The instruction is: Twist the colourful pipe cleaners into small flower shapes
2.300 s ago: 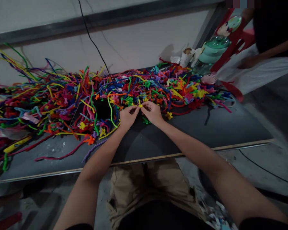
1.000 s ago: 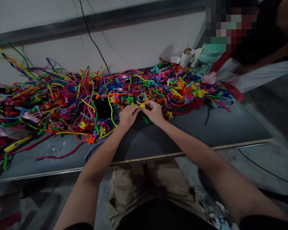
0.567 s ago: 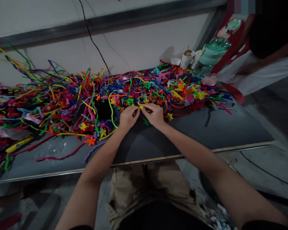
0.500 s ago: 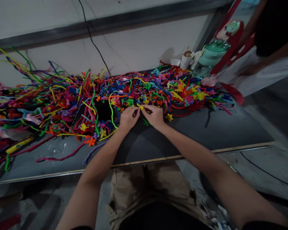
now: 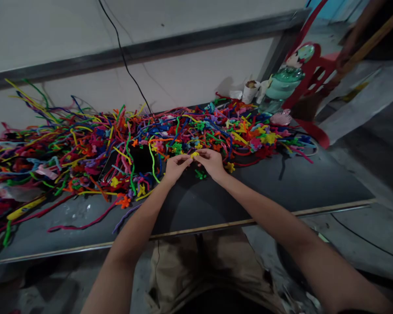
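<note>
Between my two hands is a small bent piece of yellow pipe cleaner (image 5: 194,155). My left hand (image 5: 177,168) pinches its left side with thumb and fingertips. From the other side, the thumb and fingers of my right hand (image 5: 213,164) close on it too. Both hands are just above the dark table (image 5: 196,200), at the front edge of a long heap of coloured pipe cleaners (image 5: 94,144). A green twisted pipe cleaner piece (image 5: 200,175) lies just below my hands, and a yellow flower shape (image 5: 229,167) is right of them.
A dark phone-like slab (image 5: 142,159) lies among the pipe cleaners. At the back right are a green transparent bottle (image 5: 281,87), a paper roll (image 5: 249,91) and a pink hair clip (image 5: 281,117). A red chair (image 5: 324,69) and a person holding a wooden stick (image 5: 373,39) are beyond.
My hands have come slightly nearer to me and closer together around the yellow pipe cleaner, which looks more compact now. The person at right now shows a wooden stick. The view has tilted slightly.
</note>
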Tool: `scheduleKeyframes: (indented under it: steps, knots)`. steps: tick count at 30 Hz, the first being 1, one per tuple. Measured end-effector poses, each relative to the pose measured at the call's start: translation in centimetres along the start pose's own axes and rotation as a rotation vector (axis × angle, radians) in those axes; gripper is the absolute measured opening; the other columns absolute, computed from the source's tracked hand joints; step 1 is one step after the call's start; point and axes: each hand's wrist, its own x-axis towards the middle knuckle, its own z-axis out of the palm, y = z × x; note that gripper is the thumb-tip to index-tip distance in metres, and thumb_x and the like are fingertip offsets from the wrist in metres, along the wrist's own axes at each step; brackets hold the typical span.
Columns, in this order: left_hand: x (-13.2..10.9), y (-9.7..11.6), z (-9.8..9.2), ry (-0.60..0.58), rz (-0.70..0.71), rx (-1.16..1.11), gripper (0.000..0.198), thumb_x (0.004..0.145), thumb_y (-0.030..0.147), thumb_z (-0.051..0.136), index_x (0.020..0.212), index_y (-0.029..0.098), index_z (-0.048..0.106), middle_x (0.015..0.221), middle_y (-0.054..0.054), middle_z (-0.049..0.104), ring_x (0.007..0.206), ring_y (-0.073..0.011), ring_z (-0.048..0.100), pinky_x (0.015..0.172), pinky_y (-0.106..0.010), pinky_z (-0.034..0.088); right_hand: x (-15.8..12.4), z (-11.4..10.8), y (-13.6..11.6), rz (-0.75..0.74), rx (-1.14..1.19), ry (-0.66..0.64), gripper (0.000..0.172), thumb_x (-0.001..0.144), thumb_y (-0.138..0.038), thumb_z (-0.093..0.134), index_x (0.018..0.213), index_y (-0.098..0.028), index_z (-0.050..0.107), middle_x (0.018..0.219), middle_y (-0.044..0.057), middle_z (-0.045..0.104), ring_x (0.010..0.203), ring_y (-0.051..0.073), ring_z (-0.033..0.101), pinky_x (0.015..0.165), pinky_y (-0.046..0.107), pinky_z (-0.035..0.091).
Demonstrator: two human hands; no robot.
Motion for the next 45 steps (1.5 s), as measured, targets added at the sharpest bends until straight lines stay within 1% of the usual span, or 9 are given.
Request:
scheduleKeyframes:
  steps: [4, 11, 14, 22, 28, 32, 37, 42, 45]
  knots:
    - [-0.3, 0.0, 0.5, 0.086, 0.016, 0.026, 0.032, 0.069, 0.047, 0.076, 0.079, 0.017, 0.075, 0.067, -0.002, 0.070, 0.055, -0.0120, 0.059, 0.052, -0.024, 0.048, -0.4, 0.1, -0.4, -0.009, -0.034, 0.008, 0.038, 0.062, -0.053, 0.079, 0.077, -0.019, 0.071, 0.066, 0.005, 0.071, 0.061, 0.020, 0.067, 0.045, 0.028, 0.051]
    - [-0.3, -0.1, 1.0, 0.083, 0.034, 0.039, 0.031, 0.078, 0.048, 0.069, 0.081, 0.018, 0.069, 0.062, 0.000, 0.063, 0.052, -0.0107, 0.055, 0.045, -0.020, 0.042, -1.0, 0.3, -1.5, -0.110, -0.005, 0.011, 0.035, 0.067, -0.053, 0.076, 0.074, -0.019, 0.071, 0.063, 0.003, 0.070, 0.056, 0.018, 0.066, 0.042, 0.026, 0.048]
    - [-0.7, 0.1, 1.2, 0.065, 0.121, 0.117, 0.029, 0.084, 0.047, 0.064, 0.083, 0.019, 0.067, 0.065, 0.001, 0.063, 0.051, -0.0096, 0.052, 0.046, -0.021, 0.042, -1.2, 0.2, -1.6, -0.142, 0.013, 0.003, 0.034, 0.068, -0.053, 0.076, 0.073, -0.020, 0.069, 0.060, 0.001, 0.068, 0.052, 0.016, 0.063, 0.042, 0.025, 0.048]
    - [-1.0, 0.8, 0.7, 0.064, 0.373, 0.389, 0.020, 0.091, 0.036, 0.058, 0.084, 0.020, 0.070, 0.084, -0.004, 0.072, 0.067, -0.0129, 0.062, 0.063, -0.025, 0.049, -0.4, -0.3, -0.9, -0.125, -0.070, -0.039, 0.034, 0.071, -0.053, 0.073, 0.075, -0.020, 0.067, 0.064, 0.002, 0.070, 0.052, 0.015, 0.063, 0.045, 0.027, 0.050]
    - [-1.1, 0.8, 0.4, 0.153, 0.470, 0.574, 0.018, 0.087, 0.037, 0.067, 0.093, 0.022, 0.074, 0.091, -0.005, 0.075, 0.084, -0.0172, 0.069, 0.079, -0.030, 0.054, -0.7, -0.4, -1.1, -0.352, -0.349, 0.047, 0.014, 0.078, -0.034, 0.068, 0.075, -0.020, 0.070, 0.078, 0.004, 0.074, 0.072, 0.017, 0.069, 0.069, 0.030, 0.056]
    - [-1.3, 1.0, 0.5, 0.180, 0.521, 0.592, 0.018, 0.091, 0.031, 0.060, 0.089, 0.021, 0.075, 0.086, -0.005, 0.076, 0.083, -0.0169, 0.070, 0.080, -0.030, 0.054, -1.2, -0.4, -1.5, -0.497, -0.439, 0.045, 0.013, 0.081, -0.031, 0.065, 0.075, -0.021, 0.071, 0.079, 0.005, 0.074, 0.072, 0.018, 0.069, 0.066, 0.030, 0.055]
    - [-1.5, 1.5, 0.7, 0.187, 0.399, 0.495, 0.020, 0.088, 0.035, 0.063, 0.085, 0.019, 0.074, 0.081, -0.005, 0.074, 0.071, -0.0150, 0.067, 0.070, -0.028, 0.053, -1.2, -0.4, -1.5, -0.470, -0.457, 0.032, 0.013, 0.084, -0.032, 0.065, 0.080, -0.023, 0.074, 0.084, 0.005, 0.075, 0.077, 0.019, 0.070, 0.072, 0.032, 0.057]
    - [-0.9, 1.4, 0.6, 0.092, 0.203, 0.258, 0.029, 0.083, 0.046, 0.066, 0.078, 0.018, 0.073, 0.070, -0.003, 0.069, 0.058, -0.0123, 0.058, 0.055, -0.026, 0.046, -0.8, -0.6, -1.0, -0.425, -0.354, -0.005, 0.017, 0.083, -0.037, 0.066, 0.082, -0.023, 0.076, 0.087, 0.005, 0.076, 0.081, 0.020, 0.072, 0.076, 0.035, 0.059]
    - [-0.5, 1.0, 0.5, 0.027, 0.072, 0.065, 0.036, 0.076, 0.053, 0.071, 0.072, 0.017, 0.071, 0.063, -0.001, 0.064, 0.052, -0.0099, 0.051, 0.049, -0.024, 0.041, -0.5, -0.7, -0.5, -0.323, -0.263, -0.065, 0.025, 0.079, -0.046, 0.069, 0.084, -0.022, 0.076, 0.083, 0.004, 0.076, 0.073, 0.019, 0.070, 0.067, 0.033, 0.059]
